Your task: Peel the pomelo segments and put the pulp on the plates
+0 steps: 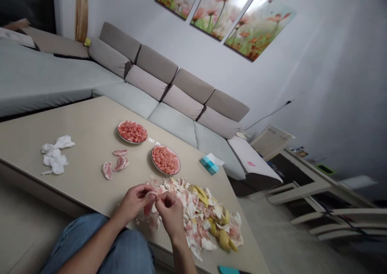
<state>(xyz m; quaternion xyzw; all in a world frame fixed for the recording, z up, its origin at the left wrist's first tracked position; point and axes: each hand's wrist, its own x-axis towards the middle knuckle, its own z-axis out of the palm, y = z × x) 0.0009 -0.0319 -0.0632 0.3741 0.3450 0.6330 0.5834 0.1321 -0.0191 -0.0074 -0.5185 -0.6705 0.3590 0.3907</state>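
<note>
- Left hand (133, 203) and right hand (169, 211) meeting over the near table edge, fingertips of both pinched together on one pink segment (150, 199).
- Segment held between the two sets of fingers, just above the near end of the peel pile (196, 217); whether the white skin is partly off cannot be told.
- Peel pile spread beyond and to the right of the fingers: white and pink scraps, with yellow rind pieces (222, 235) at its far right end.
- Plate (166, 160) heaped with pink fruit bits just beyond the fingers, touching the pile's far edge.
- Second plate (132, 131) with the same pink bits farther off, beyond and left of the fingers.
- Three unpeeled segments (116, 164) lying bare on the table (87, 124), left of and beyond the left fingers, near but apart from them.
- Crumpled tissues (56, 155) well to the left of the fingers.
- Small teal box (209, 165) beyond the pile, right of the fingers, at the table's far edge.
- Teal object (229, 270) at the table's near right corner, mostly cut off.
- Jeans-clad knee (99, 245) below the left forearm.
- Grey sofa (169, 104) behind the table; flower pictures (223, 15) on the wall.
</note>
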